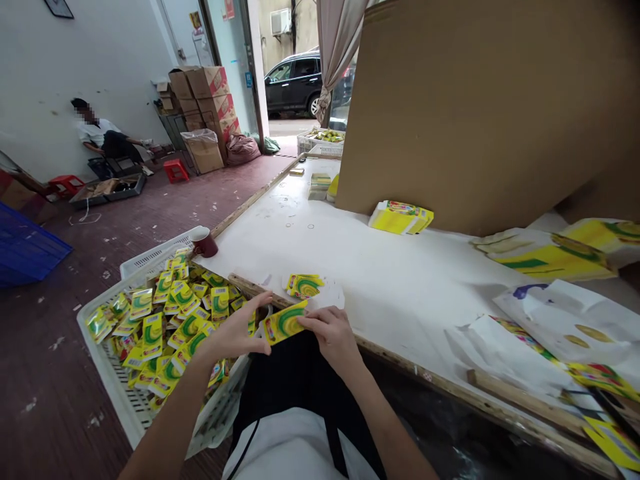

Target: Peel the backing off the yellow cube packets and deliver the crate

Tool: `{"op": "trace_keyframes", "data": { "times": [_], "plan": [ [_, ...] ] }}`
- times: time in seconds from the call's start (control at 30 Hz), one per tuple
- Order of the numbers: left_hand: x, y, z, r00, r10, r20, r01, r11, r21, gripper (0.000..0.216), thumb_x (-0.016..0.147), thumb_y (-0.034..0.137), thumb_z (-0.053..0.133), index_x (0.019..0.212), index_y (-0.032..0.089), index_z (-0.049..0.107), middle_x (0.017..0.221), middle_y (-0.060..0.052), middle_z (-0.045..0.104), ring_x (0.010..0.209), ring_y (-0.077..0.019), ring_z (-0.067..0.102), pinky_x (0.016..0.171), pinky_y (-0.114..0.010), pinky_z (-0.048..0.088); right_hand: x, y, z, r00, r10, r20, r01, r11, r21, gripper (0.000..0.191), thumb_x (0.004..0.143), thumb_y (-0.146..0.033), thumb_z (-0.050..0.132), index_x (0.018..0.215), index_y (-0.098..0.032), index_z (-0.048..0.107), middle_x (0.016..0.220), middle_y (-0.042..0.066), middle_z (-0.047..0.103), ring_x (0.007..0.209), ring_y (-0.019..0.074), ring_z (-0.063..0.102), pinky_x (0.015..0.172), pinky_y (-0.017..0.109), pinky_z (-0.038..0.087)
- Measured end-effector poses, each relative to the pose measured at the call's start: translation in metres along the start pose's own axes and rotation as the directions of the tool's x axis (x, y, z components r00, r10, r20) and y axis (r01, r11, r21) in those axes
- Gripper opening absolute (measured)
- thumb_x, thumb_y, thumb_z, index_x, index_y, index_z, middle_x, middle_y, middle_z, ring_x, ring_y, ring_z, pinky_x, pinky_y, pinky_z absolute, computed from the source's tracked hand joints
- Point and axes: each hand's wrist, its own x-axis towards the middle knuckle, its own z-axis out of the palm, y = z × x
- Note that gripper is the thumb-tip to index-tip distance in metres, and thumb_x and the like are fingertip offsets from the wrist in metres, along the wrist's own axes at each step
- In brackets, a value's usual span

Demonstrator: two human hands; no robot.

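Note:
A small yellow and green box (287, 323) is tilted above my lap at the table's front edge. My right hand (334, 337) pinches its right end between thumb and fingers. Around the box's left end, my left hand (239, 331) has thumb and fingers spread apart; whether the thumb touches the box I cannot tell. Just beyond, a few flat yellow cartons (304, 285) lie on the white tabletop (345, 257). To my left, a white plastic crate (107, 377) is heaped with yellow boxes (153, 335) of the same look.
A dark red mug (204, 243) stands at the table's left corner. Stacked yellow cartons (401, 217) rest against a big cardboard sheet (470, 113). More flat cartons (550, 253) lie at right. Across the room a person (107, 137) sits near stacked cardboard boxes (207, 100).

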Motion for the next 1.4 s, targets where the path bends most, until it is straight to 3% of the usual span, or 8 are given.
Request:
{"op": "trace_keyframes", "data": {
  "times": [0.13, 0.3, 0.47, 0.63, 0.73, 0.83, 1.0, 1.4],
  "plan": [
    [0.002, 0.007, 0.028, 0.998, -0.042, -0.049, 0.055, 0.951, 0.305, 0.097, 0.053, 0.034, 0.09, 0.141, 0.02, 0.049, 0.14, -0.016, 0.058, 0.128, -0.0369, 0.055, 0.109, -0.052, 0.041, 0.001, -0.011, 0.009, 0.994, -0.087, 0.06, 0.084, 0.996, 0.044, 0.032, 0.095, -0.019, 0.054, 0.106, -0.038, 0.076, 0.097, 0.002, 0.076, 0.088, 0.0215, 0.059, 0.082, 0.04, 0.042],
    [0.012, 0.0, 0.065, 0.918, -0.054, -0.393, 0.173, 0.946, 0.275, 0.067, 0.069, 0.033, 0.076, 0.13, 0.019, 0.052, 0.111, -0.011, 0.07, 0.101, -0.0314, 0.068, 0.088, -0.045, 0.053, -0.008, -0.028, 0.036, 0.925, 0.251, -0.284, -0.176, 0.948, 0.266, 0.027, 0.094, -0.026, 0.054, 0.109, -0.034, 0.075, 0.109, 0.006, 0.072, 0.105, 0.024, 0.062, 0.098, 0.045, 0.047],
    [0.008, -0.011, 0.066, 0.906, 0.01, -0.424, 0.109, 0.961, 0.255, 0.076, 0.072, 0.034, 0.074, 0.14, 0.018, 0.043, 0.126, -0.015, 0.065, 0.115, -0.0315, 0.063, 0.096, -0.046, 0.05, -0.008, -0.029, 0.036, 0.854, 0.458, -0.248, -0.255, 0.782, 0.569, 0.034, 0.082, -0.034, 0.073, 0.114, -0.026, 0.064, 0.108, 0.007, 0.068, 0.089, 0.0204, 0.066, 0.087, 0.039, 0.055],
    [-0.001, -0.017, 0.067, 0.973, 0.18, -0.142, -0.12, 0.926, 0.358, 0.081, 0.078, 0.029, 0.07, 0.148, 0.022, 0.032, 0.137, -0.014, 0.057, 0.123, -0.0277, 0.059, 0.103, -0.042, 0.048, 0.008, -0.012, 0.019, 0.77, 0.608, 0.194, -0.495, 0.377, 0.783, 0.041, 0.072, -0.049, 0.08, 0.099, -0.021, 0.067, 0.087, 0.005, 0.071, 0.077, 0.0214, 0.066, 0.072, 0.036, 0.054],
    [-0.004, -0.018, 0.072, 0.96, 0.262, -0.099, -0.203, 0.895, 0.397, 0.079, 0.08, 0.03, 0.07, 0.148, 0.021, 0.031, 0.135, -0.015, 0.057, 0.117, -0.0274, 0.062, 0.098, -0.04, 0.051, 0.002, -0.007, 0.025, 0.658, 0.558, 0.506, -0.612, 0.005, 0.791, 0.041, 0.071, -0.051, 0.079, 0.094, -0.019, 0.07, 0.087, 0.007, 0.074, 0.079, 0.0246, 0.07, 0.073, 0.039, 0.056],
    [-0.003, -0.019, 0.074, 0.96, 0.261, -0.098, -0.201, 0.893, 0.402, 0.081, 0.079, 0.031, 0.071, 0.149, 0.022, 0.03, 0.132, -0.014, 0.059, 0.11, -0.0266, 0.065, 0.093, -0.039, 0.053, -0.01, -0.008, 0.037, 0.632, 0.48, 0.608, -0.616, -0.164, 0.77, 0.048, 0.07, -0.059, 0.077, 0.095, -0.019, 0.07, 0.086, 0.008, 0.075, 0.082, 0.0257, 0.071, 0.075, 0.04, 0.057],
    [0.001, -0.021, 0.074, 0.959, 0.206, -0.195, -0.124, 0.922, 0.367, 0.079, 0.079, 0.028, 0.068, 0.147, 0.023, 0.028, 0.131, -0.013, 0.06, 0.111, -0.0263, 0.064, 0.094, -0.039, 0.052, -0.014, -0.016, 0.039, 0.783, 0.463, 0.416, -0.466, -0.006, 0.885, 0.061, 0.067, -0.07, 0.075, 0.108, -0.024, 0.07, 0.115, 0.01, 0.072, 0.104, 0.0276, 0.067, 0.089, 0.04, 0.055],
    [0.001, -0.005, 0.075, 0.947, 0.138, -0.289, -0.081, 0.977, 0.198, 0.066, 0.076, 0.023, 0.069, 0.13, 0.022, 0.032, 0.103, -0.005, 0.061, 0.083, -0.0173, 0.062, 0.075, -0.031, 0.051, -0.007, -0.028, 0.028, 0.845, 0.394, 0.363, -0.432, 0.103, 0.896, 0.056, 0.067, -0.059, 0.082, 0.111, -0.027, 0.069, 0.115, 0.007, 0.071, 0.103, 0.0244, 0.066, 0.096, 0.039, 0.051]
  ]
}}
